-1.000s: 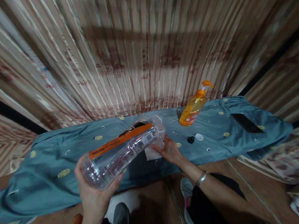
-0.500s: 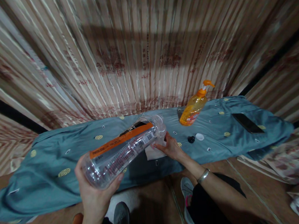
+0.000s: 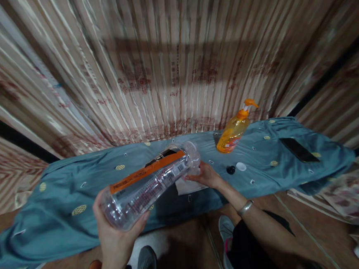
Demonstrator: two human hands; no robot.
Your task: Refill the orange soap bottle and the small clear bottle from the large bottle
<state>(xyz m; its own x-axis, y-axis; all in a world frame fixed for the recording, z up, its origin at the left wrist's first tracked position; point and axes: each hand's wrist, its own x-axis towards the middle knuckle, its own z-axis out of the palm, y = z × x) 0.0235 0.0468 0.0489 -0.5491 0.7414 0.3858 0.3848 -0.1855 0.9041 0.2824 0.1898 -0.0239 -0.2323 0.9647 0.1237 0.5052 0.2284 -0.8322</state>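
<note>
A large clear plastic bottle [image 3: 149, 186] with an orange and black label is held tilted, its base toward me and its neck end up to the right. My left hand [image 3: 117, 228] is closed around the base. At the neck end, my right hand [image 3: 206, 174] has its fingers curled against the clear plastic; the exact grip is partly hidden. Under the bottle a pale, flat piece [image 3: 190, 186] lies on the cloth. A black cap [image 3: 230, 170] and a white disc [image 3: 241, 166] lie to the right of my right hand.
An orange pump bottle [image 3: 232, 132] stands behind the caps. Farther right lies a dark phone [image 3: 299, 150]. A teal patterned cloth [image 3: 59, 189] covers the long, low surface, with a striped curtain [image 3: 169, 85] behind it. My shoes [image 3: 147, 263] are on the tiled floor below.
The whole view has shifted slightly, so everything sits a little lower. Both hands keep the same hold on the bottle, and its tilt is nearly unchanged.
</note>
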